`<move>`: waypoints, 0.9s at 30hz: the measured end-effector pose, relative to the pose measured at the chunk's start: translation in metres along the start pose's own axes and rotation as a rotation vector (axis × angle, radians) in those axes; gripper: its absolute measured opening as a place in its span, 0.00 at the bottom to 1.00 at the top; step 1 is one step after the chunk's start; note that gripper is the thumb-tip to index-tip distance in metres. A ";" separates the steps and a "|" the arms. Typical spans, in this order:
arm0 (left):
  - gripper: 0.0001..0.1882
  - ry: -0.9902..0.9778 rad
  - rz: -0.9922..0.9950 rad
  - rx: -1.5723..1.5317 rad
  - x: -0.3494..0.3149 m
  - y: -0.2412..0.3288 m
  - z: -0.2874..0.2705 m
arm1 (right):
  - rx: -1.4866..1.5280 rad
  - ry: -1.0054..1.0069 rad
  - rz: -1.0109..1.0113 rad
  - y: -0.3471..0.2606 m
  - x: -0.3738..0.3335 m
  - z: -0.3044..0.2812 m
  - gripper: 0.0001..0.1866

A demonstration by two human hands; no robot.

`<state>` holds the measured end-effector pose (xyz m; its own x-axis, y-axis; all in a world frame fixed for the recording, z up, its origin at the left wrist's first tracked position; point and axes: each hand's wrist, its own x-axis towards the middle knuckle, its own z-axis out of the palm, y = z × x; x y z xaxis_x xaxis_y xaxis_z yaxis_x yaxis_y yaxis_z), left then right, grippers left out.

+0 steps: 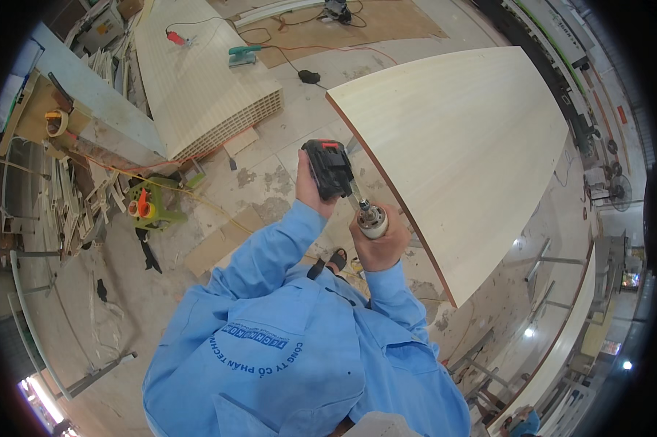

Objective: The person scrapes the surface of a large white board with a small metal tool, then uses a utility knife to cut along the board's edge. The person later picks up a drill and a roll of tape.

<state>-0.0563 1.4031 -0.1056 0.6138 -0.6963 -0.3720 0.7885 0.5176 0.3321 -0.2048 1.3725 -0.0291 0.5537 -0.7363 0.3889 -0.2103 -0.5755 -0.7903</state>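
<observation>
My left hand is closed around a black battery pack with a red patch on its top. My right hand grips a pale cylindrical tool whose metal collet end points up and away from me. The collet end comes close to the lower edge of the battery pack; whether the two are joined I cannot tell. Both are held in front of my chest, just left of a large pale panel with a brown edge.
Further left lies a stack of hollow-core panels with a green-handled tool on it. A green stool carries orange items. Cables cross the worn tiled floor. Offcut strips pile up at left; metal stands are at right.
</observation>
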 end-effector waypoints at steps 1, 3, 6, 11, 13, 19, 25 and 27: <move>0.33 0.003 -0.010 -0.012 0.000 0.000 -0.001 | 0.016 -0.011 0.013 0.000 0.001 -0.002 0.17; 0.33 -0.012 -0.014 -0.028 0.001 0.001 -0.003 | -0.039 0.000 -0.029 -0.001 0.000 -0.001 0.18; 0.33 -0.058 -0.028 -0.054 0.002 0.003 -0.006 | -0.020 -0.003 -0.042 0.000 -0.001 0.004 0.18; 0.33 -0.092 -0.020 -0.058 0.001 0.005 -0.006 | -0.012 -0.010 -0.037 -0.002 0.001 0.006 0.18; 0.33 -0.089 0.006 -0.042 0.000 0.003 -0.004 | 0.000 -0.009 -0.042 -0.003 0.001 0.006 0.18; 0.32 -0.055 -0.035 -0.054 0.001 0.006 -0.005 | -0.044 -0.023 -0.100 -0.007 0.003 0.008 0.15; 0.35 -0.081 -0.029 -0.032 0.004 0.006 -0.013 | -0.075 -0.029 -0.174 -0.011 0.003 0.009 0.16; 0.36 -0.101 -0.019 -0.006 0.005 0.005 -0.015 | -0.112 -0.044 -0.160 -0.012 0.003 0.010 0.16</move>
<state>-0.0483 1.4097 -0.1193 0.5922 -0.7524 -0.2883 0.8002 0.5069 0.3205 -0.1924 1.3813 -0.0230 0.6212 -0.6175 0.4824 -0.2040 -0.7218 -0.6613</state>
